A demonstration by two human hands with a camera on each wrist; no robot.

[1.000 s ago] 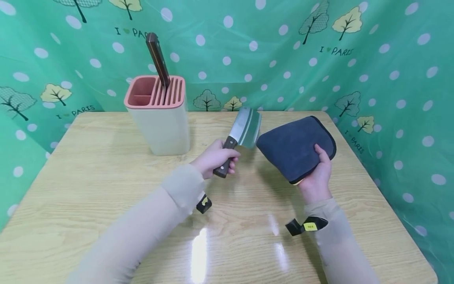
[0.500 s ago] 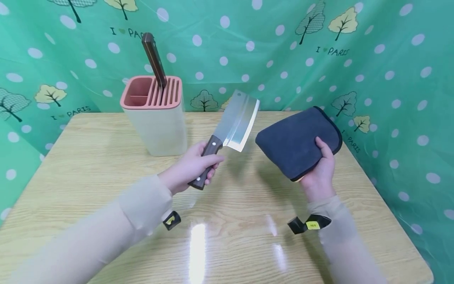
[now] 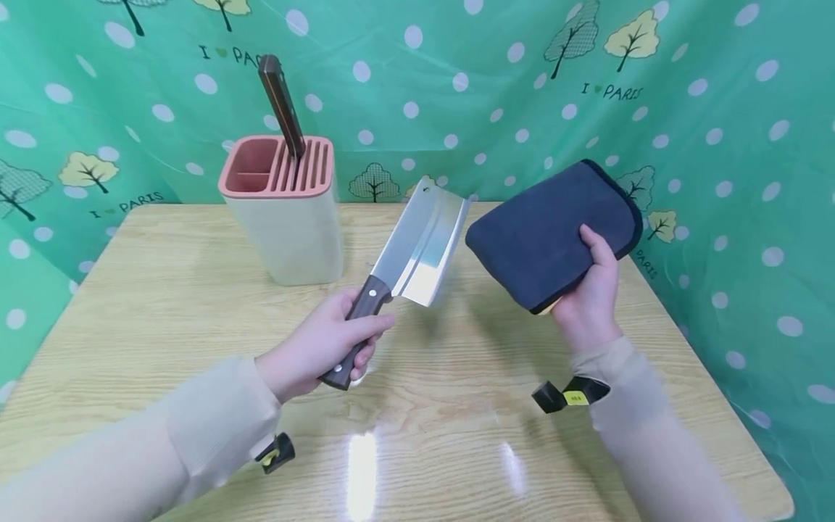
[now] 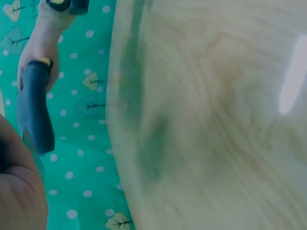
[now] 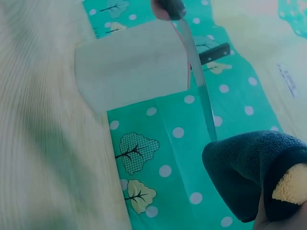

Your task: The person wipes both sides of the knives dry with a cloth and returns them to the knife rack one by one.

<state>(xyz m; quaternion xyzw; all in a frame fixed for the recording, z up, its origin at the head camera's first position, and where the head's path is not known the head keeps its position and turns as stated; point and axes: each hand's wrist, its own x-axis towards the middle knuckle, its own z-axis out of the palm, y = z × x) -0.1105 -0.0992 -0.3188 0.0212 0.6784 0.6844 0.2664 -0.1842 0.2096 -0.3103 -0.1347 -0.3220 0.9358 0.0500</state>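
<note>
A cleaver point(image 3: 417, 246) with a dark riveted handle is in my left hand point(image 3: 313, 341), fingers curled round the handle. Its broad blade points up and away, above the table. My right hand point(image 3: 592, 293) grips a folded dark blue cloth point(image 3: 544, 235) with black edging, thumb on top. Between blade and cloth there is a small gap in the head view. In the right wrist view the cloth point(image 5: 240, 165) shows a yellow fuzzy inner side, and the blade point(image 5: 199, 79) appears edge-on behind it. Only part of my left hand point(image 4: 21, 187) shows in the left wrist view.
A white knife block point(image 3: 293, 243) with a pink slotted top stands at the back left of the wooden table point(image 3: 163, 312). One knife with a brown handle point(image 3: 282, 105) stands in a slot. A green patterned curtain point(image 3: 509, 87) hangs behind.
My left hand has moved left and nearer with the cleaver, whose blade has turned to show its flat side. My right hand has lifted the cloth slightly up and to the right.
</note>
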